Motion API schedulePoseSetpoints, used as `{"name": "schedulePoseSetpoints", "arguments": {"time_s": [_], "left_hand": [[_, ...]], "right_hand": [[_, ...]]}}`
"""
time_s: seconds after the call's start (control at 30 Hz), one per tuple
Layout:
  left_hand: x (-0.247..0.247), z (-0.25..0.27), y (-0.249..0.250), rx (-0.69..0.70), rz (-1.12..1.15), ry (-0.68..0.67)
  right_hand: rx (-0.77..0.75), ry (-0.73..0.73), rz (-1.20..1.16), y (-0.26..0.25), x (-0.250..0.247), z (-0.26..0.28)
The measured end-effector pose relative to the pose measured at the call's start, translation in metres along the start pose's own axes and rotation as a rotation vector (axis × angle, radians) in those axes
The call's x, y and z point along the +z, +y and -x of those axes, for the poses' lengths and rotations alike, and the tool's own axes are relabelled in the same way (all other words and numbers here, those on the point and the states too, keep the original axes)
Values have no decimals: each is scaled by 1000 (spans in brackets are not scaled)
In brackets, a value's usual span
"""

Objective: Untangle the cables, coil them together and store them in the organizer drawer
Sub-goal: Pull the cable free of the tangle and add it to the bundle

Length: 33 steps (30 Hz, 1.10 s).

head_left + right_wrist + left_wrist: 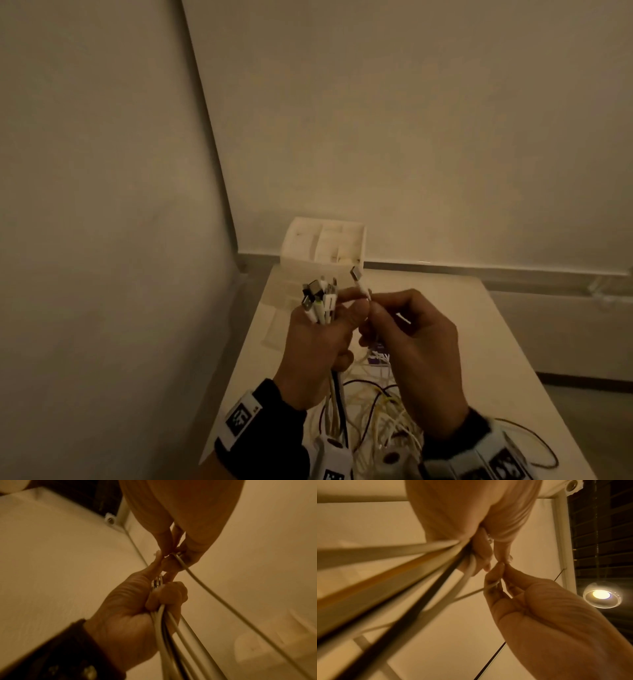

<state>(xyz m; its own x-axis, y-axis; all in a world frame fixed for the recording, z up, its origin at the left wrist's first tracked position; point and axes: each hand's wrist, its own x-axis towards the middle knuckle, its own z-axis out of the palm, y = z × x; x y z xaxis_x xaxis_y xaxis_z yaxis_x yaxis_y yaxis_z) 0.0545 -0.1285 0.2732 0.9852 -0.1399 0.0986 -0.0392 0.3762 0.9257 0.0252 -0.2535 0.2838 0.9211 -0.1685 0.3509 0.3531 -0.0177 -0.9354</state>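
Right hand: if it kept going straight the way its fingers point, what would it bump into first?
The right hand points left, so it would most likely meet the left hand first: their fingertips already touch around the white cable end. The bundle of cable plugs lies just beyond.

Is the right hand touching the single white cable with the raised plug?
Touching. In the head view the right hand pinches the white cable just below its plug; the right wrist view shows the fingertips closed on it.
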Motion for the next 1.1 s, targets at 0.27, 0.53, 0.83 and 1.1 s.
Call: {"name": "schedulePoseSetpoints", "arguments": {"time_s": [0.27, 0.53, 0.83, 1.1], "left_hand": [[17, 6, -12, -15, -168, 102], [0, -16, 22, 155, 43, 379], [-31, 6, 72, 345, 38, 249], [-38, 31, 119, 441, 13, 193]], "right_hand": [[104, 7, -13, 18, 0, 21], [-64, -373, 444, 91, -23, 55], [-50, -544, 593, 171, -75, 18], [112, -423, 702, 181, -100, -74]]}}
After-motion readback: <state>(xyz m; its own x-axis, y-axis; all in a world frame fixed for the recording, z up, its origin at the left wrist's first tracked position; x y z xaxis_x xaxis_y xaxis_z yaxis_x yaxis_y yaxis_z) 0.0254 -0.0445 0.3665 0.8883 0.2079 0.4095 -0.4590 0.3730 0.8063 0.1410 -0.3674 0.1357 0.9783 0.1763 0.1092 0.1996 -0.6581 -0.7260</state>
